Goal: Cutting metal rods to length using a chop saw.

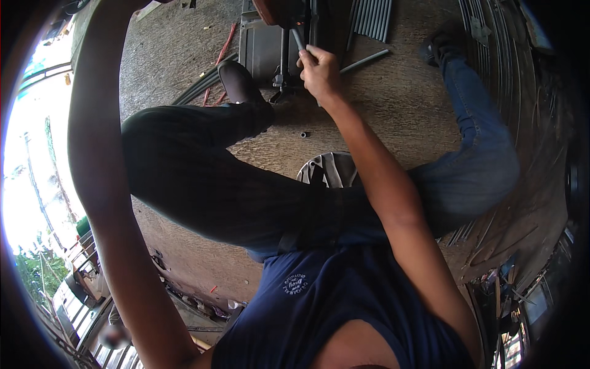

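Note:
My right hand is closed round a grey metal pipe, thumb and fingers pinching it near its lower end. The pipe's far end reaches a floor-standing cut-off saw with a grey base and an orange-red guard. A small orange glow shows where pipe and saw meet. My left arm stretches up along the left side. Its hand runs out of the picture at the top edge, so its fingers and anything in them are hidden.
Several grey pipes lie side by side beyond the saw, and a single pipe lies right of my hand. Long rods line the right. A short tube piece sits on the floor. My shoe is close to the saw base.

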A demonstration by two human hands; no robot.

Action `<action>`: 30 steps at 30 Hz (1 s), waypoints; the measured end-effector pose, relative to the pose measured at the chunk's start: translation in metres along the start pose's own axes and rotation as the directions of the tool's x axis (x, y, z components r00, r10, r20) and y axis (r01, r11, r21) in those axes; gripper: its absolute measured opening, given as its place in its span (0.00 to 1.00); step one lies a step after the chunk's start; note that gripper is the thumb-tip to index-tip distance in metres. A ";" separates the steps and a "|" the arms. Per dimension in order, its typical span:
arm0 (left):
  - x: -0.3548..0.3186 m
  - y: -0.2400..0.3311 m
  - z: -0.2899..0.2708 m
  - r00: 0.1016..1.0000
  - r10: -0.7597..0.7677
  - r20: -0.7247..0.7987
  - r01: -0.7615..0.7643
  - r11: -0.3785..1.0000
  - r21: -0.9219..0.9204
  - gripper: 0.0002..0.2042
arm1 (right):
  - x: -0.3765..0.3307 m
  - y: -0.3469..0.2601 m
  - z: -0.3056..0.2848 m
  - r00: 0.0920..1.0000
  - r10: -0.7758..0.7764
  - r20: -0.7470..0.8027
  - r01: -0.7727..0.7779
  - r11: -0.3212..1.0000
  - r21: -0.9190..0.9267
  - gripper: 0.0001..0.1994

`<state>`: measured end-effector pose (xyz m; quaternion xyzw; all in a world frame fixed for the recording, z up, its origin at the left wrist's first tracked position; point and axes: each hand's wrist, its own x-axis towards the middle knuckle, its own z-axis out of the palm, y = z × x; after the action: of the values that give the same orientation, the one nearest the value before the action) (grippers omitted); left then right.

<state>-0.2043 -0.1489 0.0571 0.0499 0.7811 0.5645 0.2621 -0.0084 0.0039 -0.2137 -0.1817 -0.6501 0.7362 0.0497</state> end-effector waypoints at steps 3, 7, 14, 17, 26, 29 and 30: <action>-0.001 0.004 0.003 0.998 -0.051 0.025 0.048 0.994 0.097 0.14 | 0.004 0.006 0.001 0.996 -0.090 -0.012 0.084 0.966 -0.243 0.10; 0.002 -0.002 0.002 0.998 0.034 -0.048 -0.030 0.997 0.075 0.15 | 0.003 -0.003 -0.003 0.992 -0.115 0.060 0.127 0.955 -0.268 0.13; 0.009 -0.007 -0.010 0.998 0.058 0.037 -0.060 0.995 0.074 0.16 | 0.002 -0.008 -0.006 0.973 0.163 0.163 -0.176 0.982 0.072 0.10; 0.009 -0.007 -0.010 0.997 0.057 0.048 -0.060 0.995 0.077 0.16 | 0.006 -0.001 -0.002 0.979 0.151 0.136 -0.137 0.984 -0.111 0.09; 0.009 -0.006 -0.009 0.995 0.065 0.078 -0.072 0.994 0.085 0.17 | -0.004 -0.028 -0.013 0.910 0.248 0.332 -0.340 0.905 0.257 0.13; 0.008 -0.005 -0.010 0.987 0.081 0.142 -0.099 0.988 0.121 0.18 | -0.004 -0.035 -0.010 0.904 0.282 0.320 -0.358 0.910 0.208 0.11; 0.009 -0.005 -0.010 0.987 0.081 0.141 -0.099 0.988 0.122 0.18 | -0.006 -0.035 -0.007 0.904 0.281 0.321 -0.357 0.910 0.209 0.11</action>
<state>-0.2157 -0.1556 0.0513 0.1403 0.7931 0.5196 0.2851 -0.0061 0.0142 -0.1795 -0.1707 -0.5080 0.8321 -0.1427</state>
